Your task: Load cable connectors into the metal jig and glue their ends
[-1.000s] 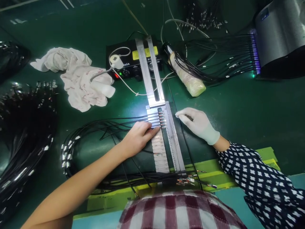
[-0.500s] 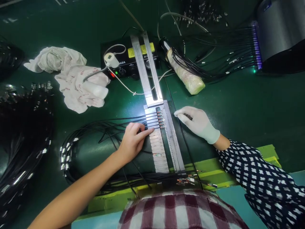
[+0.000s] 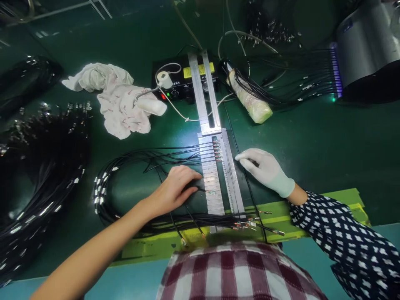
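Note:
My left hand (image 3: 176, 187) is bare and hovers at the left edge of the slotted metal fixture (image 3: 214, 200). Its thumb and index finger are apart, with a loose black cable (image 3: 201, 190) emerging between them and its small metal terminal (image 3: 211, 192) lying across the fixture. Higher up, several black cables (image 3: 208, 151) sit side by side in the slots, their stripped ends (image 3: 218, 151) over the central gap. Right of the fixture, my right hand (image 3: 265, 168), in a white glove, has thumb and index finger pinched beside a long black cable (image 3: 246, 179); what the tips hold, if anything, is hidden.
Behind the fixture stands a black control box (image 3: 178, 89). A crumpled white cloth (image 3: 121, 104) lies left of it, a plastic-wrapped roll (image 3: 250, 100) right. Cable bundles (image 3: 40, 166) fill the far left; more cables (image 3: 193, 223) cross the front edge. A metallic machine (image 3: 368, 54) stands far right.
My left hand has moved down the fixture, away from the cables in the slots to the loose cable, its fingers now spread. My right hand stays pinched on the right side.

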`<state>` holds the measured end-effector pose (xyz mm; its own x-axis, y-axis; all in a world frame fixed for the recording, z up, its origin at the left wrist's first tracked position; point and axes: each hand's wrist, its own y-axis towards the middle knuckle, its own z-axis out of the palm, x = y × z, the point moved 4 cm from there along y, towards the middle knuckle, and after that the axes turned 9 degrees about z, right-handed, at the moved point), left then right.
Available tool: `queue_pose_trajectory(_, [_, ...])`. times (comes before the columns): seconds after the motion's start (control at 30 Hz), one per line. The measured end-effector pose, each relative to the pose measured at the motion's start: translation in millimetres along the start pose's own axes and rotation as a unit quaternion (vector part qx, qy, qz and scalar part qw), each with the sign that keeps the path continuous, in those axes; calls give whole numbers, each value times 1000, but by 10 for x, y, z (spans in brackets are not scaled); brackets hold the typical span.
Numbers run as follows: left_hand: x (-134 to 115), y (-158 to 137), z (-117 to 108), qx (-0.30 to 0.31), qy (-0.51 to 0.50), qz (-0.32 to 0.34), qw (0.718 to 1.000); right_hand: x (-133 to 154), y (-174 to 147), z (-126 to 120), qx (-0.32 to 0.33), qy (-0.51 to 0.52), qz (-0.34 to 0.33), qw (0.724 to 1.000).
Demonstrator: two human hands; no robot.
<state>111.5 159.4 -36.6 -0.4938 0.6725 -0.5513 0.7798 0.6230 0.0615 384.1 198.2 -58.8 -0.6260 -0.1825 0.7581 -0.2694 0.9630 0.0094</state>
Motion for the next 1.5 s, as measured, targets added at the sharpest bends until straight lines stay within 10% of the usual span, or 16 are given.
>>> queue_pose_trajectory(0.13, [-14,-67,45,19,-23,0,1000,-7,1,19,4,-8,19,1000])
queue_pose_trajectory(0.33, [109,153,7,-143,-6,46,989,-14,44,21,15,-14,27,999])
queue_pose_trajectory(1.13, [127,385,103,-100,88,129,983,19,56,11,15,-13,29,999])
queue_pose_trajectory(1.5, [171,142,276,-79,159,61,982,14,68,17,12,-18,31,999])
